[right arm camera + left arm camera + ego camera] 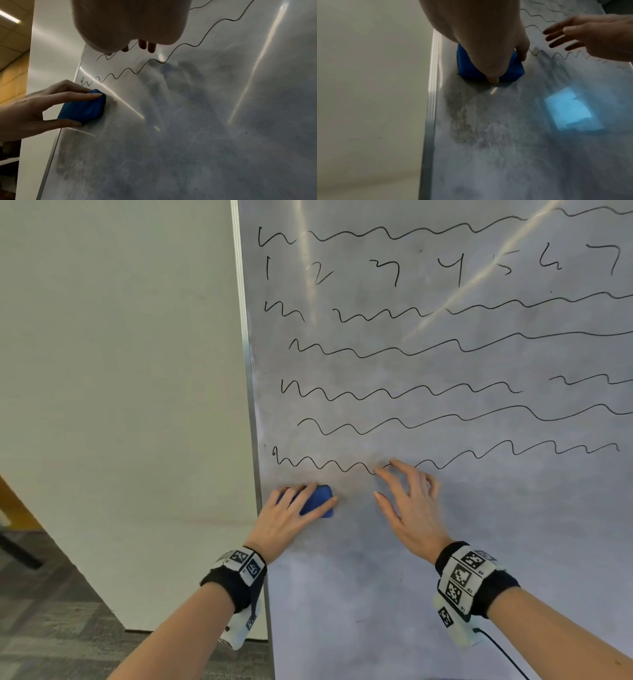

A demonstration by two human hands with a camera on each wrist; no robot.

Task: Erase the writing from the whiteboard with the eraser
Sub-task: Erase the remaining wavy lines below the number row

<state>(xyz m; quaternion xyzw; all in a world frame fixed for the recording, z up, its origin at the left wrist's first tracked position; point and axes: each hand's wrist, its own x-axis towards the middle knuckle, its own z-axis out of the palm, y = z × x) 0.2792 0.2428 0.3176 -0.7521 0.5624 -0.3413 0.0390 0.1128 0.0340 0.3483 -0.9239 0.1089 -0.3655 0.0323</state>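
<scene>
Blue eraser [317, 501] is held flat against the whiteboard [445, 577] near its left edge, just below the lowest wavy line [325, 465]; it is gripped by the left hand [289, 517], fingers curled over its top and thumb under it. Right hand [409, 508] is spread with fingers relaxed, nothing held; contact with the board cannot be told.

Step judged: wiping the lowest line. The felt should be kept flat and pressed evenly, and overlapping strokes carried rightward along the line. Right fingers lie across the line and should be cleared.

Right and upper board edges are cut off. Felt face is hidden. Grey smears below are left unread.
</scene>
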